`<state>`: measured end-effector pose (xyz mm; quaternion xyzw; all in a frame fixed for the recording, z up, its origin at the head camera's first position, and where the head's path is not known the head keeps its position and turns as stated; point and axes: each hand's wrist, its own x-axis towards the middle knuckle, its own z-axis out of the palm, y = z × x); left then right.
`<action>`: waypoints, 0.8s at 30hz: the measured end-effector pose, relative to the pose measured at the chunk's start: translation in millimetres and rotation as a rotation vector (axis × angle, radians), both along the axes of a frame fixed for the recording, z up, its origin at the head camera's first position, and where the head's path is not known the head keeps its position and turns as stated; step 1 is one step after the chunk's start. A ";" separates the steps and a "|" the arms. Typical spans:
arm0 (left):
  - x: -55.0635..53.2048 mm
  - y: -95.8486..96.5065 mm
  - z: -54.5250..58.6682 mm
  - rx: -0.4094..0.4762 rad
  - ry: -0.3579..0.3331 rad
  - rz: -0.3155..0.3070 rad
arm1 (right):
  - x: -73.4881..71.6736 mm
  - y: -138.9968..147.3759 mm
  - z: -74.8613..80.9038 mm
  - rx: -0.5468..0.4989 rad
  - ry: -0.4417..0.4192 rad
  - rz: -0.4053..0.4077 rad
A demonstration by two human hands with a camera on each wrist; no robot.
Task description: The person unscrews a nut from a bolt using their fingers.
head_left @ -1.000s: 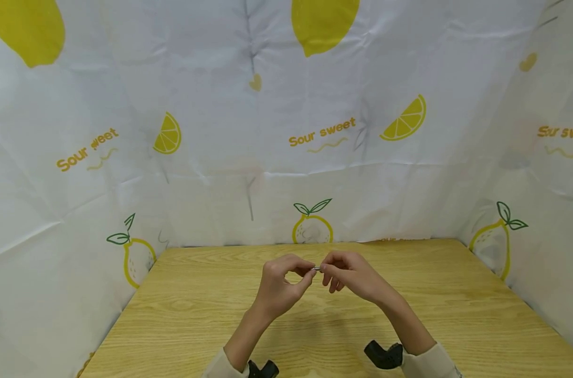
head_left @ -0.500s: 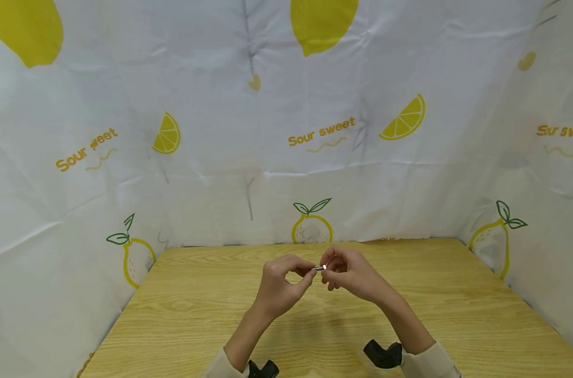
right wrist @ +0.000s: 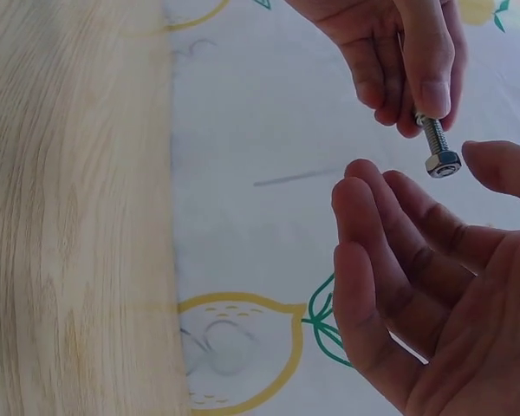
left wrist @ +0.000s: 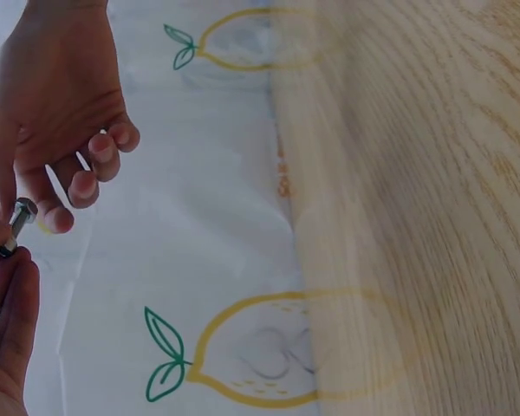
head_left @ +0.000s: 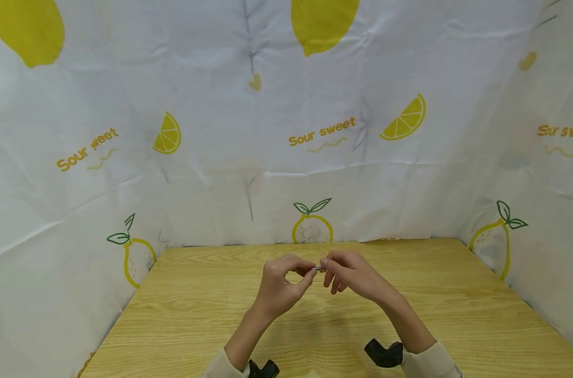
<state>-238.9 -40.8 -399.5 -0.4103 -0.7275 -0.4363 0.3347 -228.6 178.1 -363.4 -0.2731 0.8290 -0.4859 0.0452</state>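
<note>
My left hand (head_left: 282, 286) pinches a small silvery bolt (right wrist: 437, 139) by one end between thumb and fingertips, above the table. In the right wrist view, its threaded shank and hexagonal end (right wrist: 444, 165) stick out of the left fingers (right wrist: 429, 52), toward my right hand (right wrist: 433, 269). The right hand is spread loosely around that end, thumb tip right beside it and the other fingers relaxed and apart from it. In the left wrist view, the bolt shows at the left edge, between the left fingertips (left wrist: 17, 277) and the right hand (left wrist: 65, 113).
A light wood-grain table (head_left: 197, 315) lies below both hands. White lemon-print sheeting (head_left: 220, 131) hangs behind it and along the sides. Black wrist mounts (head_left: 384, 354) sit at the beige sleeves (head_left: 430, 362).
Right fingers first cover the bolt's hexagonal end, then part with the index raised and show it; now the thumb has moved forward over it again. The left hand stays still with the bolt.
</note>
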 end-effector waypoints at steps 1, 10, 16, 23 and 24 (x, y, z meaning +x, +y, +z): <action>0.0 0.0 -0.1 0.000 -0.001 0.000 | -0.5 0.3 -0.1 -0.004 -0.003 0.013; -0.5 0.3 -1.2 -0.001 -0.006 -0.002 | -0.4 1.5 -0.9 -0.010 0.011 0.034; -0.4 0.2 -1.8 0.000 -0.018 0.000 | -1.5 2.4 -2.2 -0.033 0.035 0.046; -0.5 -0.4 -1.2 -0.003 -0.019 0.002 | -1.8 2.6 -2.0 -0.069 0.030 0.035; -0.4 -0.5 -1.0 -0.004 -0.019 0.001 | -1.8 2.7 -2.2 -0.075 0.030 0.034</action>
